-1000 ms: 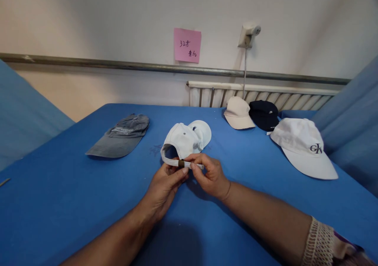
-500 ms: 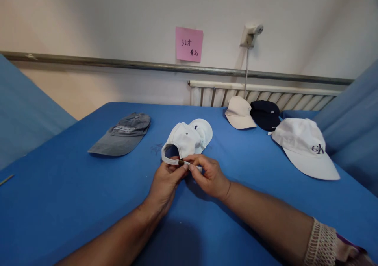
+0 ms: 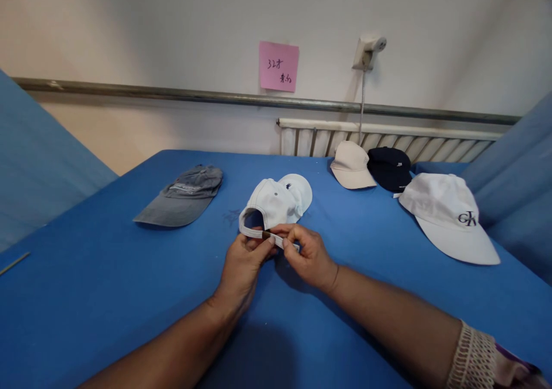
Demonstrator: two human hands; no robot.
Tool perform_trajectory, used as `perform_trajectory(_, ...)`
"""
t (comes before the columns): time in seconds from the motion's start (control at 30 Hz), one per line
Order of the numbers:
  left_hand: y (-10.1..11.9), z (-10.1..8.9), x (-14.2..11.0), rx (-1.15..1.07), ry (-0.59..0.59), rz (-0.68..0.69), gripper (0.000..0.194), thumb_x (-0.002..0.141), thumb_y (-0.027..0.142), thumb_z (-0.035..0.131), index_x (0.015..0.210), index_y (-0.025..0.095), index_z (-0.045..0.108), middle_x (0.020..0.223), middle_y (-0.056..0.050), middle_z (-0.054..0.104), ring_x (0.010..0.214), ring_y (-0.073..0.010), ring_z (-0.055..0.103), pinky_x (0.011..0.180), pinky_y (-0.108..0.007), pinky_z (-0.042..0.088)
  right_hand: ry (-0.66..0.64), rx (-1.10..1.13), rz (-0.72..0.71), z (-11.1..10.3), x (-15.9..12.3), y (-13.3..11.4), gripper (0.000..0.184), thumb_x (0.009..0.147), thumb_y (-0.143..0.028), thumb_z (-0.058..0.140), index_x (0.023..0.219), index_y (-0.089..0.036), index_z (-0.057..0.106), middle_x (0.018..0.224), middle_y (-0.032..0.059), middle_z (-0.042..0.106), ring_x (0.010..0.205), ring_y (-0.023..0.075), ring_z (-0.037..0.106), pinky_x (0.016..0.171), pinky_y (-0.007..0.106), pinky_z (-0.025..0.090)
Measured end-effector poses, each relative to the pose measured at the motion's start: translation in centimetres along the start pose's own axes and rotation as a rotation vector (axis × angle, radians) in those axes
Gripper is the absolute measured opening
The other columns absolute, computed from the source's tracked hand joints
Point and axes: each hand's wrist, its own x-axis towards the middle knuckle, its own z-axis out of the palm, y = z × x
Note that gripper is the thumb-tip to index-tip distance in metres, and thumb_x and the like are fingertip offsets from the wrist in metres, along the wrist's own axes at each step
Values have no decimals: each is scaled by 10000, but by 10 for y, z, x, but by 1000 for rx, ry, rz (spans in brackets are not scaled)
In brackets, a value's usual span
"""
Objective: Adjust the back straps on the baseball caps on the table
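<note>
A white cap (image 3: 273, 202) with a small dark emblem lies on the blue-covered table, its brim pointing away and its back opening towards me. My left hand (image 3: 244, 262) pinches the cap's back strap (image 3: 253, 233) beside a dark brown buckle (image 3: 266, 235). Just to the right, my right hand (image 3: 308, 256) grips the loose end of that strap between thumb and fingers. Some fingertips of both hands are hidden behind the strap.
On the left rests a grey cap (image 3: 185, 196). A beige cap (image 3: 351, 164) and a black cap (image 3: 390, 167) sit at the back right, near a radiator (image 3: 302, 138). A larger white cap (image 3: 448, 216) lies on the right. A thin stick (image 3: 15, 262) is at the far left.
My right fingers have slid slightly right along the strap, away from my left thumb, so more strap shows between the hands. The whole view has shifted a little.
</note>
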Motion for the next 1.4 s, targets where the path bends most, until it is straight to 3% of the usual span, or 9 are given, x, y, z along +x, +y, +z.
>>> perform_trajectory(0.53,2,-10,5,-116,-51,-122,305,619,181,865,887,137,725,872,-35,718,783,-117,648,731,-207,536,22,38,90,-3,3,5,141,861,-225,524,721,-209,537,993,92,737,888,203,685,801,338,522)
perform_trajectory(0.7,1,-13,10,-138,-97,-167,243,641,172,856,851,131,742,830,-36,718,721,-95,631,689,-183,540,46,21,101,-2,3,10,107,866,-243,535,796,-198,602,850,57,718,765,176,663,733,310,509)
perform_trajectory(1.03,5,-11,9,-165,-131,-129,280,589,149,882,833,129,746,777,-23,713,659,-87,620,657,-175,539,71,21,128,-3,4,13,157,892,-278,526,765,-209,587,746,15,684,703,152,634,698,280,489)
perform_trajectory(1.4,8,-10,6,-174,-140,-109,241,627,136,859,832,125,734,812,-33,726,672,-91,629,651,-178,535,102,46,134,-2,3,9,128,905,-279,543,812,-203,587,723,15,692,686,154,663,683,274,494)
